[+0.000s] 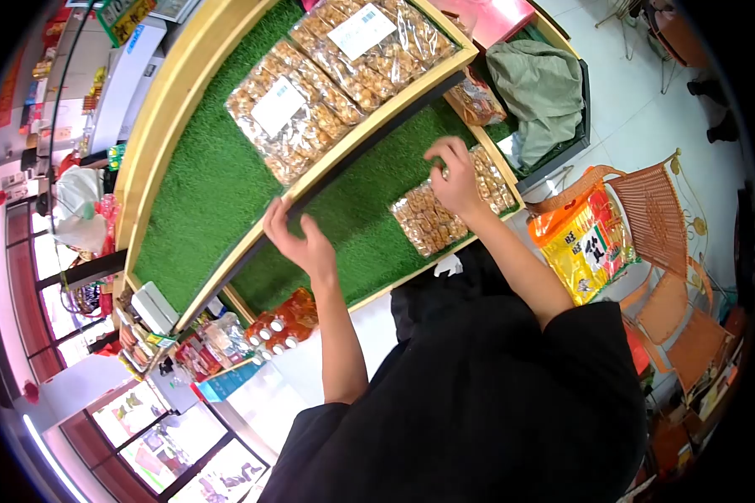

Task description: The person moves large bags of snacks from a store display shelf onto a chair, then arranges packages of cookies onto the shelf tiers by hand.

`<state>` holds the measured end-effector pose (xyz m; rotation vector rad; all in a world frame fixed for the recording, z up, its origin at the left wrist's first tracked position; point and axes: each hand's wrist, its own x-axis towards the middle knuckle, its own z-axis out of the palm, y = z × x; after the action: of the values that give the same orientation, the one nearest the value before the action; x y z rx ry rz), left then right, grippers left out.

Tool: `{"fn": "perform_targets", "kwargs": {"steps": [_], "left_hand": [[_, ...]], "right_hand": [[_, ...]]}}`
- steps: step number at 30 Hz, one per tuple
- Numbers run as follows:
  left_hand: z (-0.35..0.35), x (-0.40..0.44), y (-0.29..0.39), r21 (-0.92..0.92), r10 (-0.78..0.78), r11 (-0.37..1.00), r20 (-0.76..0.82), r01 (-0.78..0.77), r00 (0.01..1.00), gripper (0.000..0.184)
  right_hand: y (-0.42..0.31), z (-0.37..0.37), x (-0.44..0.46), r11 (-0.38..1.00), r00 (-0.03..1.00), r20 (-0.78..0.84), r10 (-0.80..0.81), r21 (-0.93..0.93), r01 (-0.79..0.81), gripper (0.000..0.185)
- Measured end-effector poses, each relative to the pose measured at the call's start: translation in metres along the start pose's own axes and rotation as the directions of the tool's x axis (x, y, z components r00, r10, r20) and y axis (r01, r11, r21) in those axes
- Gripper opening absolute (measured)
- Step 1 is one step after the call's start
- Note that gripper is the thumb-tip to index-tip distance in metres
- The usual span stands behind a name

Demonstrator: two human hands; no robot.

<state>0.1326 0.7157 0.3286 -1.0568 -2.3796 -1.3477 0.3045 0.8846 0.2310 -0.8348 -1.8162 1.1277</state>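
My left hand (302,241) is at the wooden front edge (256,228) of the upper shelf, thumb apart from the fingers and nothing in it. My right hand (456,178) is over the lower shelf with loosely bent fingers, and no object shows in it. Beneath and beside it are clear packs of brown, clustered snack pieces (428,220); part of them is hidden by the hand and forearm. On the upper shelf lie larger clear packs of similar pieces (306,121), with white labels (278,106) on top. Both shelves are lined with green artificial turf (197,197).
Bottles with white caps (281,327) stand at the lower shelf's left end. A grey-green cloth (538,84) covers a bin at the upper right. To my right, a yellow and orange snack bag (587,243) rests by wicker chairs (650,210). A white box (154,307) is at the left.
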Motion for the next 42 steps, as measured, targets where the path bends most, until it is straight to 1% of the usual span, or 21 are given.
{"fn": "perform_targets", "kwargs": {"steps": [2, 3, 5, 6, 8, 9, 11, 14, 17, 19, 22, 25, 26, 27, 29, 30, 33, 34, 36, 39, 42], "left_hand": [[0.009, -0.043, -0.026, -0.199, -0.28, 0.939, 0.024, 0.279, 0.96, 0.032], [0.016, -0.066, -0.042, -0.241, -0.415, 0.871, 0.103, 0.427, 0.904, 0.031], [0.038, -0.115, -0.079, -0.055, -0.451, 0.873, 0.287, 0.484, 0.845, 0.032], [0.047, -0.138, -0.096, -0.047, -0.477, 0.858, 0.292, 0.511, 0.829, 0.032], [0.066, -0.181, -0.122, 0.042, -0.635, 0.7, 0.493, 0.713, 0.595, 0.037], [0.074, -0.199, -0.132, 0.048, -0.662, 0.671, 0.487, 0.74, 0.569, 0.037], [0.092, -0.221, -0.152, 0.126, -0.722, 0.536, 0.582, 0.835, 0.375, 0.043], [0.119, -0.229, -0.158, 0.197, -0.779, 0.37, 0.598, 0.908, 0.188, 0.05], [0.141, -0.23, -0.165, 0.228, -0.78, 0.307, 0.616, 0.924, 0.107, 0.06], [0.151, -0.229, -0.17, 0.246, -0.773, 0.306, 0.628, 0.92, 0.089, 0.061], [0.148, -0.216, -0.159, 0.271, -0.771, 0.294, 0.634, 0.917, 0.06, 0.064], [0.14, -0.233, -0.178, 0.263, -0.781, 0.231, 0.625, 0.937, 0.017, 0.064], [0.138, -0.24, -0.19, 0.253, -0.775, 0.205, 0.632, 0.946, -0.001, 0.062], [0.121, -0.231, -0.189, 0.218, -0.79, 0.187, 0.613, 0.958, 0.014, 0.062], [0.076, -0.217, -0.174, -0.019, -0.709, -0.23, 0.688, 0.973, -0.155, 0.066], [0.065, -0.219, -0.179, -0.039, -0.704, -0.252, 0.693, 0.967, -0.155, 0.066], [0.033, -0.237, -0.202, -0.144, -0.75, -0.228, 0.656, 0.963, -0.08, 0.064], [0.022, -0.241, -0.206, -0.197, -0.803, -0.213, 0.593, 0.957, -0.057, 0.051], [-0.016, -0.246, -0.223, -0.167, -0.791, -0.162, 0.612, 0.972, -0.027, 0.05], [-0.071, -0.223, -0.208, -0.202, -0.78, -0.082, 0.622, 0.976, 0.063, 0.046], [-0.12, -0.204, -0.195, -0.165, -0.744, -0.039, 0.663, 0.985, 0.082, 0.048]], "right_hand": [[0.064, -0.002, -0.047, 0.945, 0.944, 0.133, 0.303, -0.171, -0.279, 0.03], [0.099, -0.002, -0.073, 0.938, 0.937, 0.143, 0.318, -0.192, -0.289, 0.03], [0.155, -0.002, -0.118, 0.786, 0.76, 0.305, 0.574, -0.465, -0.406, 0.037], [0.166, -0.001, -0.13, 0.774, 0.743, 0.317, 0.59, -0.484, -0.409, 0.037], [0.181, 0.001, -0.144, 0.745, 0.629, 0.403, 0.664, -0.424, -0.515, 0.032], [0.184, -0.001, -0.148, 0.733, 0.605, 0.418, 0.678, -0.45, -0.51, 0.032], [0.19, -0.002, -0.149, 0.739, 0.623, 0.401, 0.672, -0.31, -0.598, 0.041], [0.18, 0.0, -0.136, 0.717, 0.534, 0.483, 0.694, -0.398, -0.572, 0.051], [0.186, 0.015, -0.142, 0.707, 0.465, 0.535, 0.706, -0.491, -0.509, 0.068], [0.195, 0.026, -0.154, 0.739, 0.544, 0.539, 0.644, -0.622, -0.258, 0.076], [0.17, 0.022, -0.131, 0.656, 0.366, 0.547, 0.753, -0.581, -0.481, 0.075], [0.186, 0.023, -0.139, 0.675, 0.323, 0.611, 0.723, -0.525, -0.518, 0.073], [0.174, 0.025, -0.14, 0.729, 0.426, 0.593, 0.683, -0.596, -0.337, 0.071], [0.167, 0.037, -0.143, 0.713, 0.382, 0.603, 0.7, -0.562, -0.42, 0.07], [0.157, 0.057, -0.14, 0.719, 0.349, 0.64, 0.685, -0.516, -0.465, 0.07], [0.153, 0.069, -0.139, 0.704, 0.317, 0.661, 0.68, -0.47, -0.532, 0.069], [0.129, 0.103, -0.137, 0.641, 0.232, 0.719, 0.656, -0.367, -0.674, 0.065], [0.127, 0.114, -0.143, 0.689, 0.263, 0.727, 0.634, -0.377, -0.619, 0.062], [0.127, 0.135, -0.157, 0.789, 0.349, 0.753, 0.559, -0.354, -0.502, 0.052], [0.081, 0.158, -0.158, 0.755, 0.457, 0.745, 0.486, -0.094, -0.649, 0.037], [0.018, 0.174, -0.152, 0.724, 0.485, 0.723, 0.493, -0.032, -0.689, 0.029]]}}
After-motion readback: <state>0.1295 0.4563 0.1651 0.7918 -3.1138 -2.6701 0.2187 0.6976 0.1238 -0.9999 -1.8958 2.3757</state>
